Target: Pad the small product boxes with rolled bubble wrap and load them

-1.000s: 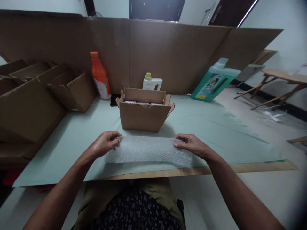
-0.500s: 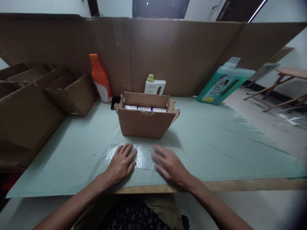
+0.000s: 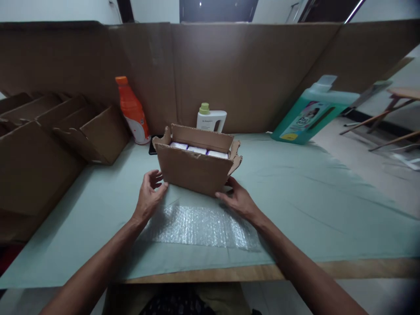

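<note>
An open-topped cardboard box (image 3: 193, 170) stands turned slightly askew on the cloth, with several white and purple packs (image 3: 197, 150) inside. My left hand (image 3: 149, 194) is at its lower left corner, thumb touching the front edge and fingers curled by the side. At the lower right corner, my right hand (image 3: 238, 199) grips the box, its thumb on the front and its fingertips hidden behind the side. Between my forearms a sheet of bubble wrap (image 3: 200, 227) lies flat, just in front of the box.
Behind the box are a white bottle with a green cap (image 3: 210, 119) and a dark flat object (image 3: 152, 146). An orange bottle (image 3: 133, 111) stands left of them, a teal jug (image 3: 305, 113) at right. More cardboard boxes (image 3: 98, 135) line the left side. A cardboard wall (image 3: 229, 70) closes the back.
Both hands have left the bubble wrap and moved forward to the box's lower corners. The box has turned a little, its right end nearer me.
</note>
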`<action>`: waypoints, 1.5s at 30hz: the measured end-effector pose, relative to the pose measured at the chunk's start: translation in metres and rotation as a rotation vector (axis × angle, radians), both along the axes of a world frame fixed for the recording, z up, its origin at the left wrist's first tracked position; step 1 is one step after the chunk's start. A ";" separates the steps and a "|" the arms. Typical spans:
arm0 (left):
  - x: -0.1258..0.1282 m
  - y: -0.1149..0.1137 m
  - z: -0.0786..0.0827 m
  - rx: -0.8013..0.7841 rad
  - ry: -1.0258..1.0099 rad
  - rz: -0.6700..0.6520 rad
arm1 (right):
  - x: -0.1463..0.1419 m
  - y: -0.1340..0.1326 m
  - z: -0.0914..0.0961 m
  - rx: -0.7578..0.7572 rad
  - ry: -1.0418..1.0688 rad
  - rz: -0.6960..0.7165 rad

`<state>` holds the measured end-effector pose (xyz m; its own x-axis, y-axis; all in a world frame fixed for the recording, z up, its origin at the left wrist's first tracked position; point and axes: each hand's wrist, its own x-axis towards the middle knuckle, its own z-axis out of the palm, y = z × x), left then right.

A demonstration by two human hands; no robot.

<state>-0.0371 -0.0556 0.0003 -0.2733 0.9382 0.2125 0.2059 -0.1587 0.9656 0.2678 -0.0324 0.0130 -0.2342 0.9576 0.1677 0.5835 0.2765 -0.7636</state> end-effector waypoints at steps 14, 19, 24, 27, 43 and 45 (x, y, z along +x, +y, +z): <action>0.014 0.042 0.000 -0.026 0.060 -0.088 | 0.002 0.042 -0.013 -0.088 0.132 0.014; 0.012 0.032 -0.002 -0.068 0.068 -0.126 | 0.010 0.051 -0.012 -0.078 0.149 -0.020; -0.003 -0.029 -0.019 -0.012 0.453 -0.130 | 0.021 -0.006 -0.012 0.129 -0.059 -0.135; 0.004 -0.066 -0.033 0.106 0.715 -0.279 | -0.005 -0.057 -0.013 0.243 -0.202 0.054; -0.055 -0.118 -0.041 0.052 0.905 -0.193 | 0.091 -0.104 -0.044 0.231 -0.488 -0.276; -0.059 -0.117 -0.044 0.037 0.907 -0.062 | 0.097 -0.106 -0.042 0.213 -0.487 -0.347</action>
